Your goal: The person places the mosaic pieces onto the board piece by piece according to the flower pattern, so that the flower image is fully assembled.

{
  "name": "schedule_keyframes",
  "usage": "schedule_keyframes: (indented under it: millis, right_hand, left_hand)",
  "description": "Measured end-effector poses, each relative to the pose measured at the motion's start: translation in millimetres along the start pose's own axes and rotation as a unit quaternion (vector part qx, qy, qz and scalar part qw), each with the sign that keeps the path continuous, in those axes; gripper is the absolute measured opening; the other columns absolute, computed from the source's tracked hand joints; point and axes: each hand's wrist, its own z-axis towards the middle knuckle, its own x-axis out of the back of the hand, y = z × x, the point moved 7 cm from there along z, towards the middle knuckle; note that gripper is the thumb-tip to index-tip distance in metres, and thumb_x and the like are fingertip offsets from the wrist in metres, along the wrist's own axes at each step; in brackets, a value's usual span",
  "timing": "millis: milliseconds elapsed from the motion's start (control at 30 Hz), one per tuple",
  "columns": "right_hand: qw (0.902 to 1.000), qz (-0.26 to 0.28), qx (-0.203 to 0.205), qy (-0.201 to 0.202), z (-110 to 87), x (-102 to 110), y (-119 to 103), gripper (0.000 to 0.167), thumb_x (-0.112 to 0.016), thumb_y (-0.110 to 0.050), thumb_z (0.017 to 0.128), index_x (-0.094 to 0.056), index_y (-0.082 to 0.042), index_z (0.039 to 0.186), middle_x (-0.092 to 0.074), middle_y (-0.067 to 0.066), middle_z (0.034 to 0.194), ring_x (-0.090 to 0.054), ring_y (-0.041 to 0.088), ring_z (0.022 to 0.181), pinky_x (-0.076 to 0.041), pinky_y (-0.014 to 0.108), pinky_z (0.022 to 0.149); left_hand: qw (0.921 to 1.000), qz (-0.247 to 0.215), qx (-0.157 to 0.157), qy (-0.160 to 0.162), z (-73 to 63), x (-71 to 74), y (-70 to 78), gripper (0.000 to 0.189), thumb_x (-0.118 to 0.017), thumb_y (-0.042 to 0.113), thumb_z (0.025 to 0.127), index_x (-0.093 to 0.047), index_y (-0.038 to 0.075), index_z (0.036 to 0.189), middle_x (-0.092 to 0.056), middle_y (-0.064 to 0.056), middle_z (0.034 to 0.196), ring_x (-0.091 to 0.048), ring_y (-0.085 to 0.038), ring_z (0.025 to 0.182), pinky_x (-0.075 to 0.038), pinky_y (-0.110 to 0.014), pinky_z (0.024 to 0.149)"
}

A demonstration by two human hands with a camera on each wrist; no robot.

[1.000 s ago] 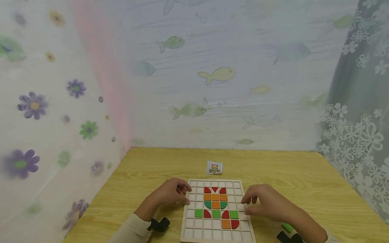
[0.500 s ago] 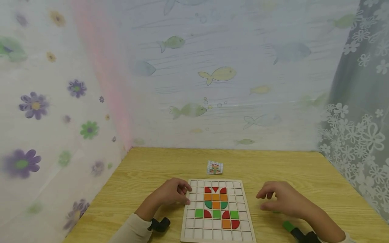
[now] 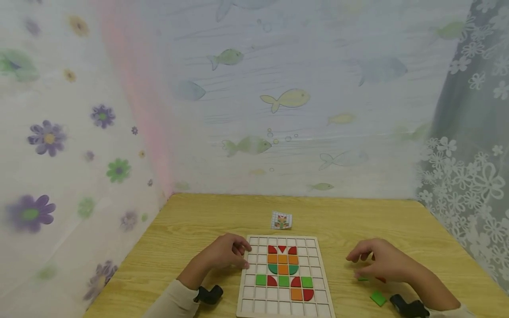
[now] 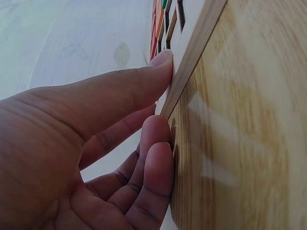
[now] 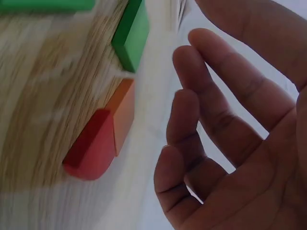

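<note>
A wooden grid board (image 3: pixel 271 306) lies flat, with red, orange, green and teal tiles set in its cells. My left hand (image 3: pixel 228 251) rests at the board's left edge; in the left wrist view its thumb (image 4: pixel 153 79) touches the rim and the other fingers are loosely bent. My right hand (image 3: pixel 383 260) hovers right of the board, fingers relaxed and apart, holding nothing. Below it, in the right wrist view, lie a red rounded tile (image 5: pixel 93 148), an orange tile (image 5: pixel 122 120) touching it, and a green tile (image 5: pixel 134 38). Another green square tile (image 3: pixel 378 298) lies closer to me.
Behind the board lies a small pattern card (image 3: pixel 281 220) with a coloured figure on a grid. A black device sits at my left wrist (image 3: pixel 209 295) and another at my right wrist (image 3: pixel 408 305). Printed curtains surround the wooden table (image 3: pixel 214 212).
My right hand has moved right, away from the board's right edge to above the loose tiles. More of those tiles now show. My left hand has stayed in place.
</note>
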Motion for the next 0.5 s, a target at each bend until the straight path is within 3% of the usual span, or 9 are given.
schedule_keyframes:
  millis: [333, 500]
  right_hand:
    - [0.9945, 0.082, -0.026, -0.059, -5.7, -5, 18, 0.036, -0.084, -0.014, 0.087, -0.073, -0.006, 0.121, -0.072, 0.014, 0.118, -0.070, 0.015, 0.102, -0.058, 0.028, 0.081]
    - [0.9929, 0.090, -0.027, -0.074, -6.9, -6, 18, 0.037, -0.085, -0.013, 0.085, -0.073, -0.005, 0.120, -0.071, 0.015, 0.119, -0.070, 0.013, 0.104, -0.058, 0.028, 0.084]
  left_hand:
    - [1.0000, -0.002, 0.000, -0.003, 0.4, -0.1, 0.4, 0.036, -0.091, 0.018, 0.080, -0.075, 0.012, 0.112, -0.066, -0.003, 0.100, -0.060, -0.019, 0.088, -0.052, -0.033, 0.076]
    - [1.0000, 0.005, 0.003, 0.000, 0.3, -0.6, 1.3, 0.036, -0.091, 0.018, 0.080, -0.075, 0.012, 0.111, -0.065, -0.004, 0.099, -0.059, -0.019, 0.087, -0.052, -0.032, 0.075]
